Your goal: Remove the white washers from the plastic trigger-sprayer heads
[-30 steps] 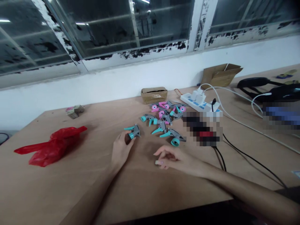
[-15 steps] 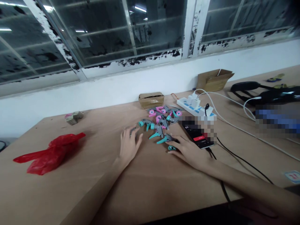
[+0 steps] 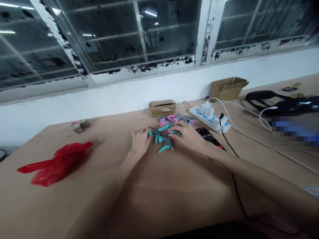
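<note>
A pile of small spray-trigger heads lies at the middle of the wooden table. The near ones are grey and teal, and the pink-capped ones lie behind. My left hand rests flat on the table at the pile's left edge, fingers stretched out and touching a teal and grey head. My right hand lies over the pile's right side. Its fingers are spread across several heads and hide them.
A phone with a lit timer lies just right of my right hand. Behind it is a white power strip with white cables and a black cable. Two cardboard boxes stand by the wall. A red plastic bag lies at the left.
Both hands have slid away from me into the pile, pushing the loose teal heads back against the others. The camera tilted slightly, and the phone now shows.
</note>
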{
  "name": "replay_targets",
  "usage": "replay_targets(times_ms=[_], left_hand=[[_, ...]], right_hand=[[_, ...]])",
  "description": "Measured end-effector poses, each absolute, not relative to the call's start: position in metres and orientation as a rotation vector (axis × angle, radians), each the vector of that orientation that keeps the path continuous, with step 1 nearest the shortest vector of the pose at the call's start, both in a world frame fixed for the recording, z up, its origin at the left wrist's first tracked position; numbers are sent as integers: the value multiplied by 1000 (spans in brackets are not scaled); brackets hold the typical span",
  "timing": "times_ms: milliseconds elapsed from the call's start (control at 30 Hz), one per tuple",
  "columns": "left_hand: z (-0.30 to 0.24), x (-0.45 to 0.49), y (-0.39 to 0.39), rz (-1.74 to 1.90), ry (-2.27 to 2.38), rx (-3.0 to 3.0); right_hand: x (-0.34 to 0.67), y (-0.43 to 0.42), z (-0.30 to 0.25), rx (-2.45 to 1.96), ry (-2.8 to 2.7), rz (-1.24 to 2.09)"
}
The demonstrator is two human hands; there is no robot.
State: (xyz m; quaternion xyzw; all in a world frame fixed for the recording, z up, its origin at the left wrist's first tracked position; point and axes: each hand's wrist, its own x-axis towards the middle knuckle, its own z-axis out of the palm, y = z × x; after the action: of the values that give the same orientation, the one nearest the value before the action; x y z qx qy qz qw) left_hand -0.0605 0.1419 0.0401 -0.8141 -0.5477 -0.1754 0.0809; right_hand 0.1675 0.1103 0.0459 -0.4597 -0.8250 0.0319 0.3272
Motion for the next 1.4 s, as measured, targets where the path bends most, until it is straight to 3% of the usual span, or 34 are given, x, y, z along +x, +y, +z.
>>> replay_targets(times_ms=[333, 733, 1033, 1233, 1400], left_hand=[[67, -96, 55, -898, -1729, -2494], [15, -65, 27, -1255, -1869, -2790], [10, -41, 23, -1388, -1895, -2970], [12, -42, 24, -1499, -1900, -2920], [13, -49, 26, -1360, -1900, -2862]], right_hand=[[112, 172, 17, -1349, -2180, 74], [156, 61, 19, -1085, -2241, 217], [161, 33, -1, -1277, -2052, 768], [158, 53, 3, -924, -1835, 1461], [155, 62, 0, -873, -1779, 1579]])
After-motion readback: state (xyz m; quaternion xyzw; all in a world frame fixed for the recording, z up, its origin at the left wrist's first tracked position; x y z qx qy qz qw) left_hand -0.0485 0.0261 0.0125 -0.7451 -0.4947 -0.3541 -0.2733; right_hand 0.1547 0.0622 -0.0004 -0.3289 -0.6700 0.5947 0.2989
